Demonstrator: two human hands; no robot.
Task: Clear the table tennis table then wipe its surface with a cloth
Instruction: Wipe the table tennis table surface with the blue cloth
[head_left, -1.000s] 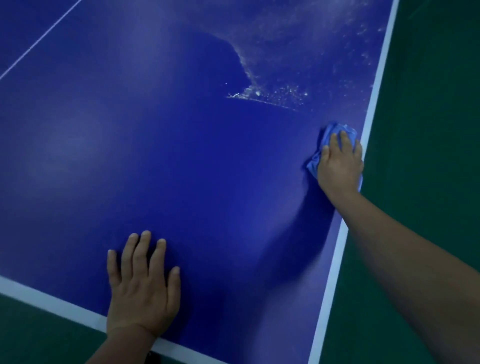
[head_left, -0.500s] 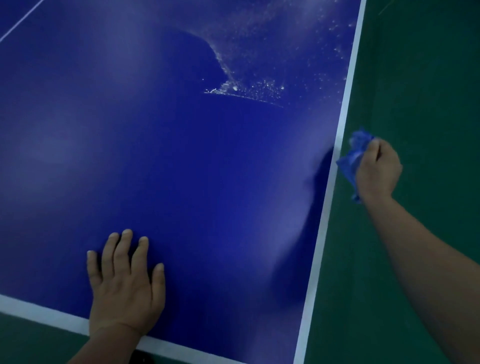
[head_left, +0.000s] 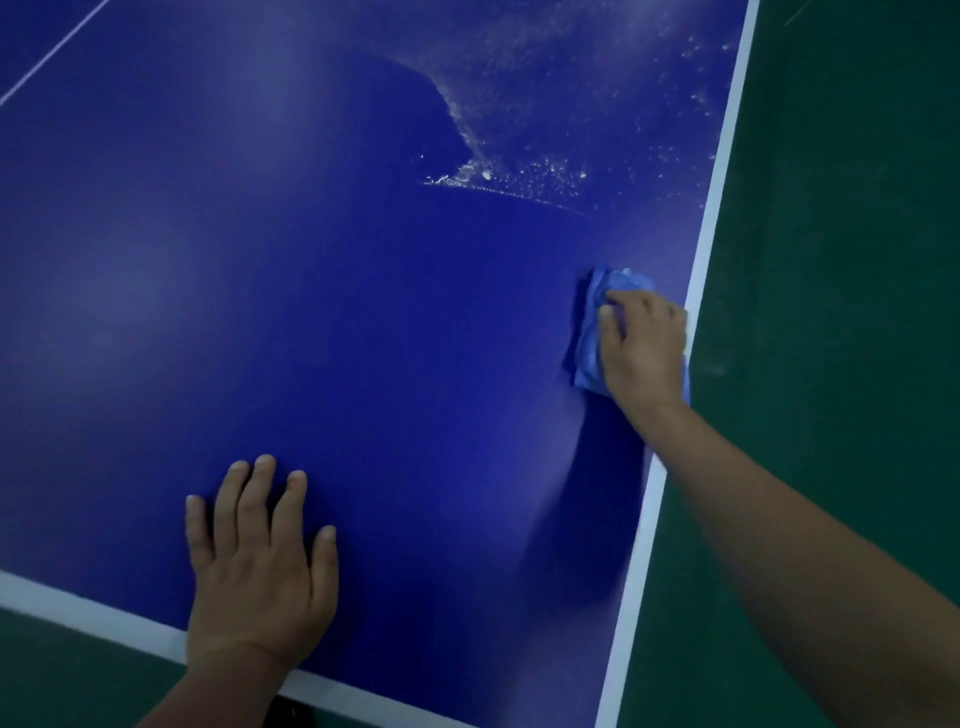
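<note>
Head view: the right hand (head_left: 644, 348) gripped the crumpled blue cloth (head_left: 592, 332) on the blue table tennis table (head_left: 311, 260), near its right white edge line; the white dust patch (head_left: 519, 171) lay beyond it. The left hand (head_left: 260, 566) pressed flat, farther off

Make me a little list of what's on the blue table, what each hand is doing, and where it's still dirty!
table: blue table tennis table, white edge lines
left hand: left hand lies flat on the table near the end line
right hand: right hand presses the cloth near the side line
cloth: blue cloth, crumpled
dirt: white dust beyond the cloth
floor: green floor
</note>
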